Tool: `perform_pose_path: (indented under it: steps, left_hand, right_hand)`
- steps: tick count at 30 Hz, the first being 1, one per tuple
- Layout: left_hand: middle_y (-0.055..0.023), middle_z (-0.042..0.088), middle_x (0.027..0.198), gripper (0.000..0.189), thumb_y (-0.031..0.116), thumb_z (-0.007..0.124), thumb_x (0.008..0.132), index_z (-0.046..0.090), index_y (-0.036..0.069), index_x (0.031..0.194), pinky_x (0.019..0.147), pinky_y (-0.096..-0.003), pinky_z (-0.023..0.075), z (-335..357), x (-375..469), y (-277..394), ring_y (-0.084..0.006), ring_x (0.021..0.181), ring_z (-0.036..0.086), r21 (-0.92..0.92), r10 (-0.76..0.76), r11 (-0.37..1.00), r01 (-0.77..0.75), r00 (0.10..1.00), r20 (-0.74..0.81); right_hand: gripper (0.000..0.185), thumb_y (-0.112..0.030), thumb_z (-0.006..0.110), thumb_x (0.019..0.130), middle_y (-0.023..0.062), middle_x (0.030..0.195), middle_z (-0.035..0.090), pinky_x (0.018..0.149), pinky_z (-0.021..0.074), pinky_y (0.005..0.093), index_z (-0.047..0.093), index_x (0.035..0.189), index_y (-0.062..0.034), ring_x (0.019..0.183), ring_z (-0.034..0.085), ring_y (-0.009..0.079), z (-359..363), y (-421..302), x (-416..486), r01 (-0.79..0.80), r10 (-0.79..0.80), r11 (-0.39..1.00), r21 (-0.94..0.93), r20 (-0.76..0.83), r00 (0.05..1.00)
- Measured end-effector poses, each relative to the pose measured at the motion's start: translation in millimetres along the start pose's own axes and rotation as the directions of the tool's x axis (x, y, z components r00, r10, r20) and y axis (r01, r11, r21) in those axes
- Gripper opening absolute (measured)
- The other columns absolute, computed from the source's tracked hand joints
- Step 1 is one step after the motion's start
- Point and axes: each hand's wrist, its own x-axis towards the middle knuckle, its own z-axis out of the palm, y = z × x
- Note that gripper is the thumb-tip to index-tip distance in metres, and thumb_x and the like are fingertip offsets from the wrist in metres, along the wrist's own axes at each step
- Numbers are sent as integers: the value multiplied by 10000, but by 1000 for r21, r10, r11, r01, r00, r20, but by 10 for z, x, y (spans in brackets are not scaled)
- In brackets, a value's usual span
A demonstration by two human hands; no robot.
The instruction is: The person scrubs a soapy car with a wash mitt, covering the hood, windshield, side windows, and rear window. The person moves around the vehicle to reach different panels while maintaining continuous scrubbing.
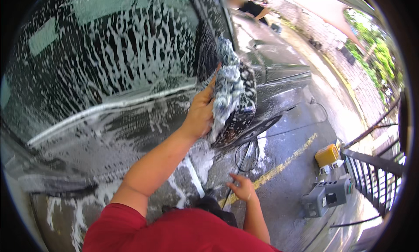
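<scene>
My left hand [200, 114] grips a suds-covered wash cloth or mitt [226, 93]; the foam hides which. The cloth lies against the door mirror [248, 99] of a dark car, whose black housing is spotted with foam. Beside my left wrist is the car door [157, 127], wet and streaked with soap. Above the door, white foam runs down the side window [137, 45]. Lower down, my right hand [243, 188] hangs over the wet ground, fingers apart and holding nothing.
A thin dark hose [284, 132] loops across the wet pavement [281, 173]. To the right stand a yellow jerrycan [327, 154], a grey plastic unit [322, 199] and a metal railing [370, 162]. Beyond the car's front, a person [255, 10] is at its far side.
</scene>
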Motion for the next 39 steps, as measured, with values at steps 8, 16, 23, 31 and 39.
perform_pose_path:
  steps: [8, 16, 23, 31, 39]
  left_hand:
    - [-105, 139, 1648, 659, 158, 488, 981, 197, 78, 1567, 1213, -371, 45, -502, -353, -377, -278, 1521, 58, 331, -17, 941, -73, 965, 262]
    - [-126, 370, 1559, 520, 106, 460, 994, 361, 11, 1496, 1168, -332, 232, -731, 782, -556, -225, 1419, 362, 263, 233, 929, -259, 964, 125]
    - [-115, 675, 1145, 352, 233, 488, 1024, 593, 20, 1284, 968, -319, 458, -942, -252, -591, -180, 1072, 608, -147, -216, 971, 188, 955, -203]
    - [-115, 667, 1205, 368, 257, 494, 1021, 603, 23, 1283, 941, -327, 514, -1414, -952, -221, -204, 1040, 656, 185, -456, 861, 474, 880, -131]
    - [-107, 449, 1492, 565, 313, 515, 1034, 376, 4, 1486, 1127, -360, 321, -1054, -511, 1798, -202, 1382, 395, 540, -215, 833, 117, 969, 122]
  right_hand:
    - [553, -431, 699, 843, 187, 1169, 683, 924, 512, 414, 637, 1270, -86, 1100, 652, 342, 448, 282, -722, -335, 336, 942, -31, 92, 937]
    - [554, -425, 683, 869, 191, 1204, 669, 931, 507, 423, 599, 1325, -121, 1097, 649, 356, 695, -458, 98, -41, 44, 999, -16, 220, 974]
    - [310, -147, 668, 924, 132, 1043, 717, 836, 538, 323, 638, 1185, 18, 949, 679, 186, 743, -764, 376, 91, -78, 871, 482, -47, 996]
    - [776, -449, 502, 1004, 173, 1594, 200, 1177, 192, 424, 162, 1563, -31, 1417, 297, 298, 1045, -1682, 845, 656, -471, 667, 353, -482, 739]
    - [705, -587, 411, 983, 96, 1505, 406, 1144, 311, 452, 365, 1485, -94, 1362, 407, 298, 913, -3626, 1615, 400, -85, -604, 689, -555, 828]
